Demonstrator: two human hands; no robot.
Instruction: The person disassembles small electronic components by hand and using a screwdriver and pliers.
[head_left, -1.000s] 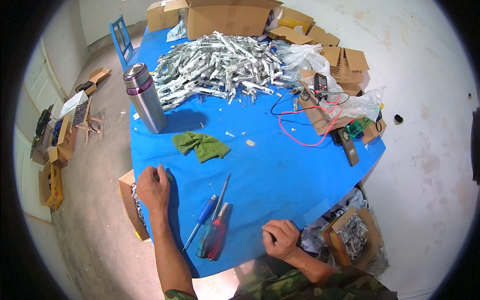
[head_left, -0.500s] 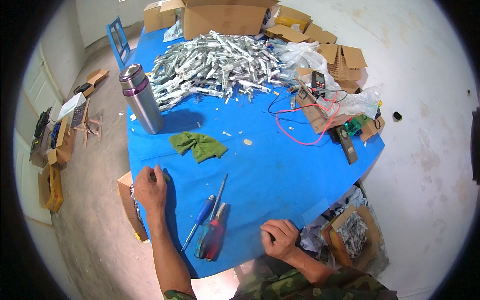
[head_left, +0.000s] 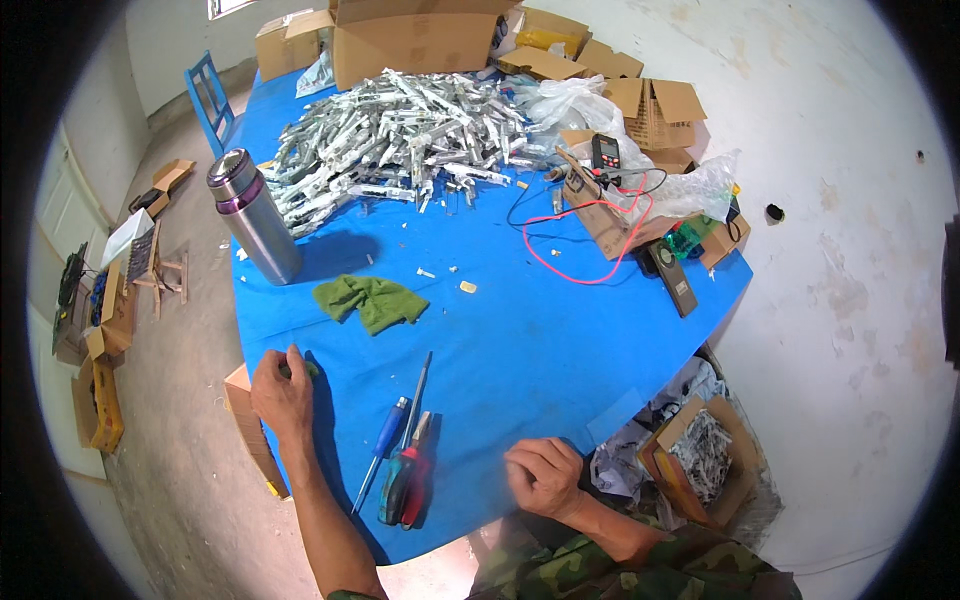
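Note:
At the left edge of the blue-covered table [head_left: 480, 370], my left hand [head_left: 283, 393] is closed, its fingers curled. A small dark green bit shows beside its thumb; the rest is hidden. My right hand [head_left: 545, 475] rests as a loose fist on the near right edge, with nothing seen in it. Between the hands lie a screwdriver with a blue handle [head_left: 391, 428] and pliers with red and teal grips [head_left: 402, 485]. A long metal shaft [head_left: 418, 395] points away beside them. Beyond my left hand lies a crumpled green cloth [head_left: 372, 303].
A steel flask [head_left: 258, 225] stands at the left, before a large heap of silvery, clear-wrapped slim pieces [head_left: 400, 135]. At the right are a meter [head_left: 606, 153] with red and black leads and a dark flat device [head_left: 674, 285]. An open carton [head_left: 735, 450] sits below the right edge.
The whole view has shifted, so the table and its things appear farther left. Both hands keep nearly the same pose and place on the table; nothing is visibly picked up or let go.

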